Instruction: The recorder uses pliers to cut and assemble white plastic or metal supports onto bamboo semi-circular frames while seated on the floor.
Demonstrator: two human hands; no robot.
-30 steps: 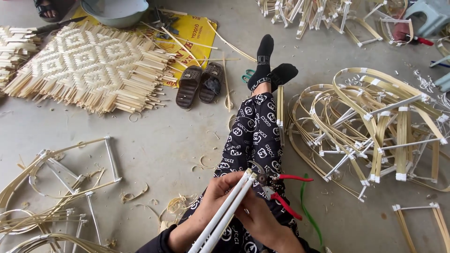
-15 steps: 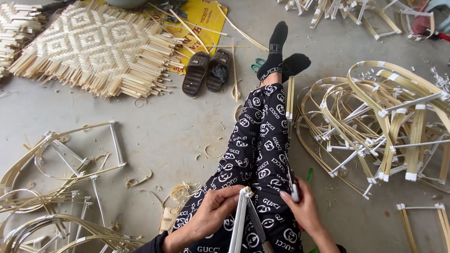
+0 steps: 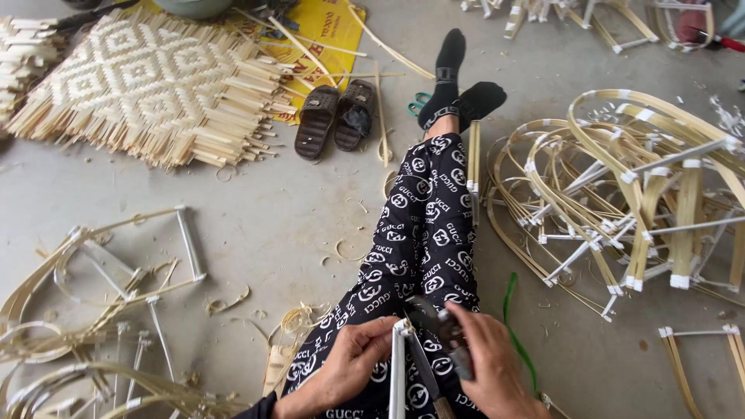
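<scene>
A white-wrapped bamboo frame piece [image 3: 399, 365] stands up from the near edge of the view, its top corner resting over the person's lap. It looks light and stiff along its length but springy, the sort of thin strip that would bend or split if squeezed mid-span. The taped corner, where the strips are bound together, seems the firmest place to hold it, and the tape should give some grip on otherwise smooth bamboo.

The left hand [image 3: 349, 363] holds that corner, its fingers curled and pinching the top of the frame from the left. The right hand [image 3: 489, 361] is closed around a dark tool [image 3: 442, 330], probably pliers or cutters, though the head is too blurred to be sure. The tool's tip sits just beside the frame's corner, touching or nearly so.

Both hands work over outstretched legs in black patterned trousers [image 3: 423, 225], ending in black socks [image 3: 458, 85] at the far side. A green strip [image 3: 514, 326] lies on the floor just right of the legs.

Further right is a large tangle of finished bent frames [image 3: 636, 186], with a looser heap [image 3: 93, 310] on the left. Far left lies a woven bamboo mat [image 3: 147, 85], with a pair of brown sandals [image 3: 337, 116] beside a yellow sheet [image 3: 330, 35].
</scene>
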